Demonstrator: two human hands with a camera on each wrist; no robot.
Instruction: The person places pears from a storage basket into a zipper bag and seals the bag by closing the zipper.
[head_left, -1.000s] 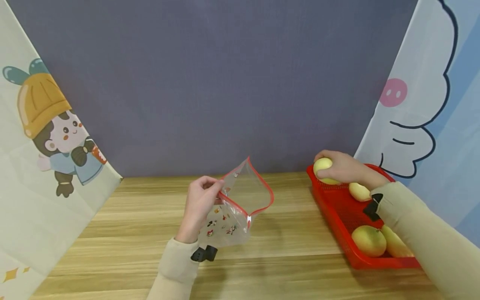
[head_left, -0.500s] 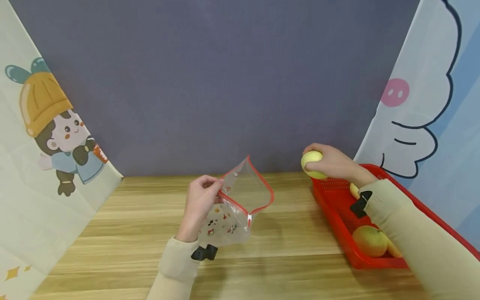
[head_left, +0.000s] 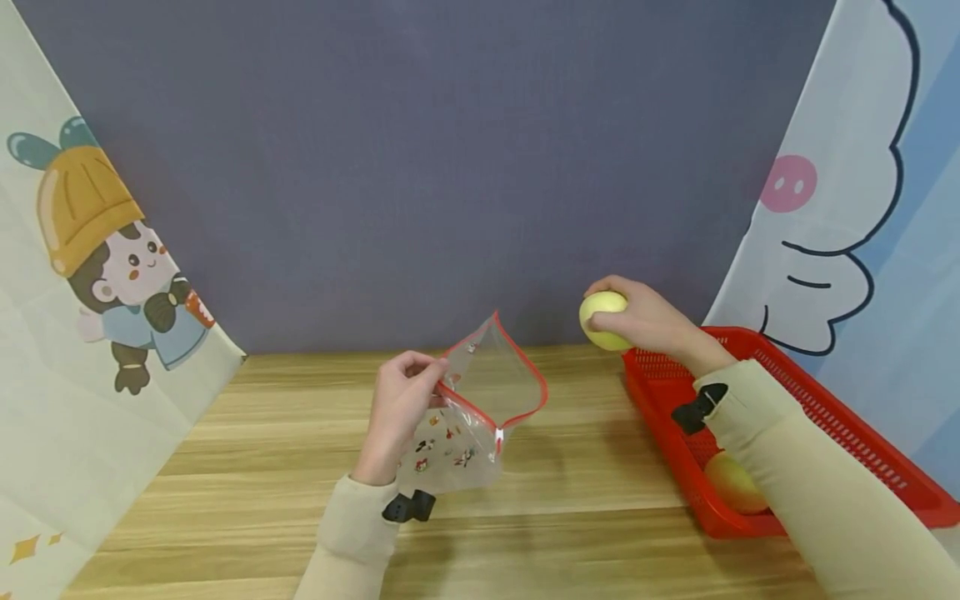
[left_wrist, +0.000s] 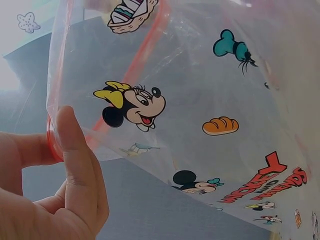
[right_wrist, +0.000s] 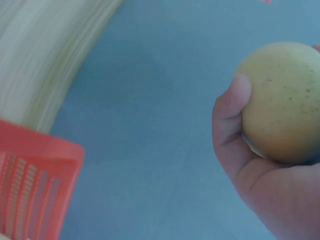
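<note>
My left hand (head_left: 405, 408) pinches the red zip edge of a clear zip bag (head_left: 457, 450) printed with cartoon figures. The bag's mouth gapes toward the right, and a white slider sits at its near corner. In the left wrist view, thumb and fingers grip the rim of the bag (left_wrist: 185, 100). My right hand (head_left: 648, 321) holds a yellow mango (head_left: 603, 310) in the air, between the bag and the red basket (head_left: 667, 442). Dark specks show on the mango (right_wrist: 285, 100) in the right wrist view, with the thumb pressed against its side.
Another mango (head_left: 731, 482) lies in the near end of the basket, partly hidden by the right sleeve. The wooden table (head_left: 262, 483) meets a grey-blue backdrop (head_left: 450, 167), with cartoon-printed cloths at both sides.
My right hand has carried the mango left and slightly up, out from over the basket. The left hand and the bag have stayed in place.
</note>
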